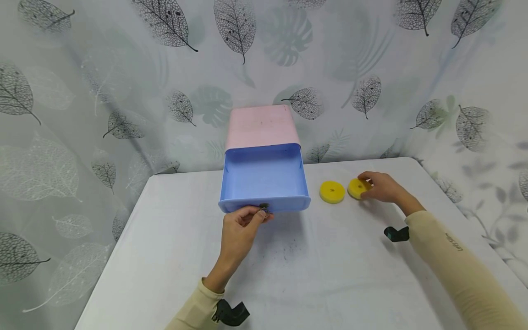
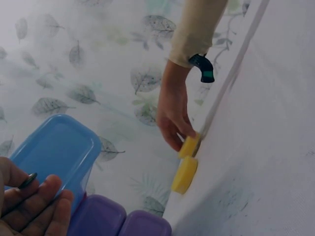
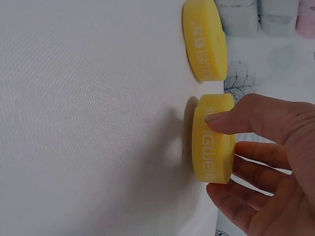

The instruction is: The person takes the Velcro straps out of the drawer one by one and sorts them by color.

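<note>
A small cabinet with a pink top point(image 1: 264, 126) has its blue drawer point(image 1: 264, 172) pulled out, and no contents show inside. My left hand point(image 1: 239, 231) is at the drawer's front, thumb and fingers pinching the small metal ring pull point(image 1: 264, 209). In the left wrist view, the pull point(image 2: 28, 180) is partly hidden by the fingers. To the right, my right hand point(image 1: 383, 187) grips a yellow roll point(image 3: 212, 142) with white lettering, thumb on its near side and fingers around the other. Beside it lies a second yellow roll point(image 1: 332, 192), untouched.
Below the blue drawer are purple drawer fronts point(image 2: 101, 216), in the left wrist view. Everything stands on a white-covered table point(image 1: 330, 275), with a leaf-patterned curtain point(image 1: 264, 68) behind and at both sides. Dark specks point(image 1: 290, 247) mark the cloth before the drawer.
</note>
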